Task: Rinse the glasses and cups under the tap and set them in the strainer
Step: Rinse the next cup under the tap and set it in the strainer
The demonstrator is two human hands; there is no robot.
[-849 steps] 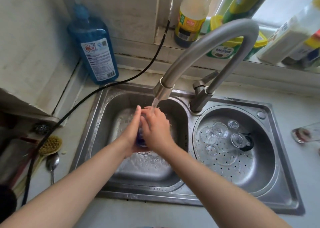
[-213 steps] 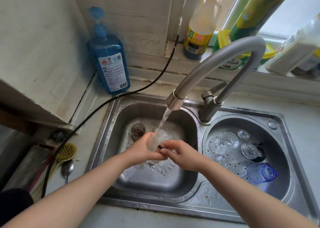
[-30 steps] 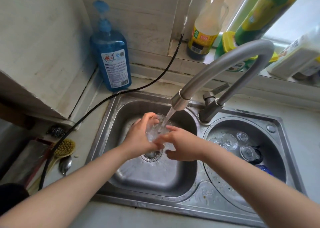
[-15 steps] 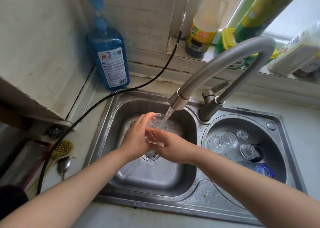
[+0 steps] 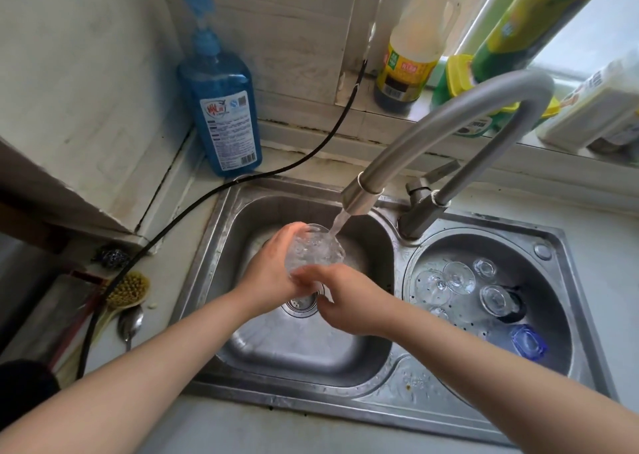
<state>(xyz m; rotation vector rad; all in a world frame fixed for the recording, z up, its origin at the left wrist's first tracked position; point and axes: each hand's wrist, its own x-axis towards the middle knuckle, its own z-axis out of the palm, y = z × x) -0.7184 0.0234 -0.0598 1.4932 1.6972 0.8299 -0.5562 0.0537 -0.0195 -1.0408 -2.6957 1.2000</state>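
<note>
A clear glass point(image 5: 313, 249) tilts under the running tap point(image 5: 363, 199) over the left sink basin point(image 5: 242, 218), full of churning water. My left hand point(image 5: 271, 280) grips its left side. My right hand point(image 5: 345, 298) holds it from below and the right, fingers curled round its base. The round strainer point(image 5: 546, 277) in the right basin holds several upturned clear glasses point(image 5: 458, 277), a dark-handled cup point(image 5: 499, 301) and a blue glass point(image 5: 527, 341).
A blue soap bottle point(image 5: 224, 108) stands at the back left corner. A black cable point(image 5: 207, 194) runs across the counter. Brush point(image 5: 128, 287) and spoon point(image 5: 129, 322) lie left of the sink. Bottles point(image 5: 408, 59) line the window sill.
The glass has tipped more upright under the stream and filled with water. My right hand has slid down from the rim to the base; my left hand keeps its grip.
</note>
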